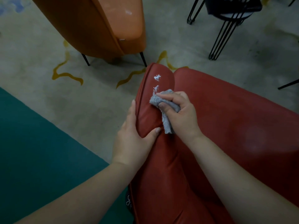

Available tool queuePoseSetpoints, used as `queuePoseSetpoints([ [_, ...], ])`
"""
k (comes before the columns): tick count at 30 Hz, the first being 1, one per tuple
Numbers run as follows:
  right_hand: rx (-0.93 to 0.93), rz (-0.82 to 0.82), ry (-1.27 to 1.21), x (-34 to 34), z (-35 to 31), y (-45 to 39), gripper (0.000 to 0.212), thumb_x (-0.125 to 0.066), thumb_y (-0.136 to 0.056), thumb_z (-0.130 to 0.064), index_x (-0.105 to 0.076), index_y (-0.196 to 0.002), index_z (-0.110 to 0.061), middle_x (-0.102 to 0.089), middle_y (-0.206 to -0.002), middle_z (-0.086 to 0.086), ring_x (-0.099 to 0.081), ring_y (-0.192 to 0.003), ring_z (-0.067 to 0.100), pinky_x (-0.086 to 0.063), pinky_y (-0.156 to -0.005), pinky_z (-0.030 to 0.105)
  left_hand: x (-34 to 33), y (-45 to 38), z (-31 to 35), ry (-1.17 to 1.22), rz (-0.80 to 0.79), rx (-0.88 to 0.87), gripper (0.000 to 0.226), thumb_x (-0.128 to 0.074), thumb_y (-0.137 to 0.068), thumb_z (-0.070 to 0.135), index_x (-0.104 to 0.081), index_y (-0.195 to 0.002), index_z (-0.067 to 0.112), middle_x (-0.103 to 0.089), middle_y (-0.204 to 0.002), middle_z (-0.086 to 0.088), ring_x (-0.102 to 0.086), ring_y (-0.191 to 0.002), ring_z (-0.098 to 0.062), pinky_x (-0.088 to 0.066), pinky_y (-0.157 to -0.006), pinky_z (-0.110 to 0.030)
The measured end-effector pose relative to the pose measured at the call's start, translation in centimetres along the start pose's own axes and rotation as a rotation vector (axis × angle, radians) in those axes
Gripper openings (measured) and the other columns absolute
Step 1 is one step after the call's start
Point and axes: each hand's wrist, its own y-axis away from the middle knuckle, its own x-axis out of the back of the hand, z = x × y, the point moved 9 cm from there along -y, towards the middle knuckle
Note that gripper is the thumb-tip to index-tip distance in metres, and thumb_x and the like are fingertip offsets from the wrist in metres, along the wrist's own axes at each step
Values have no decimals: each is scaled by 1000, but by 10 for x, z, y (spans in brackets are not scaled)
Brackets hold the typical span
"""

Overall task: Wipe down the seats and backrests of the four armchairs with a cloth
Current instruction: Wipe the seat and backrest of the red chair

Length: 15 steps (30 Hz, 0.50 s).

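Observation:
A red leather armchair [234, 120] fills the lower right of the head view. My right hand [181, 113] grips a bunched grey cloth [163, 104] and presses it on the chair's padded left arm. White foamy smears [156, 78] sit on the leather just beyond the cloth. My left hand [134, 135] holds the outer edge of that same arm, fingers along the outside and thumb on top. An orange armchair [97, 25] stands at the top, its back toward me.
Black wire-legged chairs [226, 21] stand at the top right. The floor is a pale carpet with yellow wavy lines [68, 75] and a teal area [32, 143] at lower left. The orange chair's thin black legs [144, 59] come close to the red chair's arm.

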Motion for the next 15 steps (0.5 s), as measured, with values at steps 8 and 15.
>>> queuePoseSetpoints([
  [8,57,51,98,-1,-4,-39,29,-69,-83,-10,-67,-105,-28,-49,-103,5,-53,-98,4,-39,-94,12,-1,-1,-2,-68,18,-6,96,-64,-70,64,-4,-144,55,-41,-146,15,-42,-128,-4,-29,-90,-12],
  [15,92,-20,57,-1,-10,-5,26,-66,-83,-14,-68,-106,-27,-50,-100,7,-53,-94,2,-39,-87,9,-1,-1,-1,-88,5,-10,96,-65,-70,62,-4,-145,53,-39,-147,17,-42,-130,-5,-33,-96,-17],
])
